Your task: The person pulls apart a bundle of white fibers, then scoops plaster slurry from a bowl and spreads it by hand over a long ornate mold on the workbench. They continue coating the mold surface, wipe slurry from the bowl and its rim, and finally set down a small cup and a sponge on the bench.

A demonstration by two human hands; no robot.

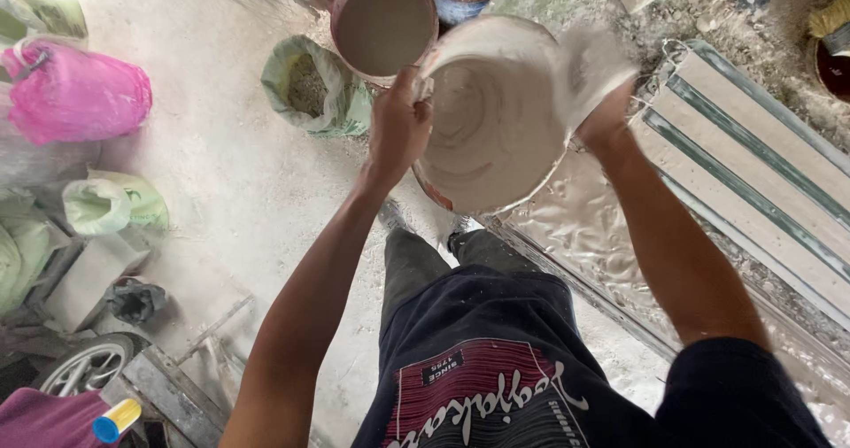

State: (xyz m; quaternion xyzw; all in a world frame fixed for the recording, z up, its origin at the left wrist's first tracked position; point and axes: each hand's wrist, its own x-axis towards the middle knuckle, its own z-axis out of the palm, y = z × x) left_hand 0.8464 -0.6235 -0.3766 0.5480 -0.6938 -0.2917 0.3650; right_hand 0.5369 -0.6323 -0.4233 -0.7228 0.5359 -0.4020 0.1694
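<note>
Hands first: left hand [398, 125] clamps the near-left rim of a white-coated bucket [491, 120], fingers curled over the edge. Right hand [606, 116] is up at the bucket's right rim, pressed against a pale, blurred flap of sack or wet mix [593, 63]; can't tell which, and can't tell whether those fingers are closed on it. Hands are apart, one each side of the bucket.

Bucket is held up in the air in front of the person, tipped so the mouth faces the camera. Inside looks smeared w/ pale plaster-like paste in rings, no deep pool visible, so it reads as mostly emptied or scraped down. Just below and right of it, a shiny wet pale layer [584, 227] lies in a long flat frame, next to striped moulding strips [753, 165] further right. Judging by that, a fair bit of mix is already down; the frame's near end still looks rough, so spreading isn't finished.

Further out: second bucket [382, 23] w/ grey fill just beyond the held one, an open green sack [310, 85] to its left, a pink bag [75, 94] far left, a pale green bag [111, 202] below it, a wheel [84, 364] near-left. Dusty concrete floor [230, 200] under all.
</note>
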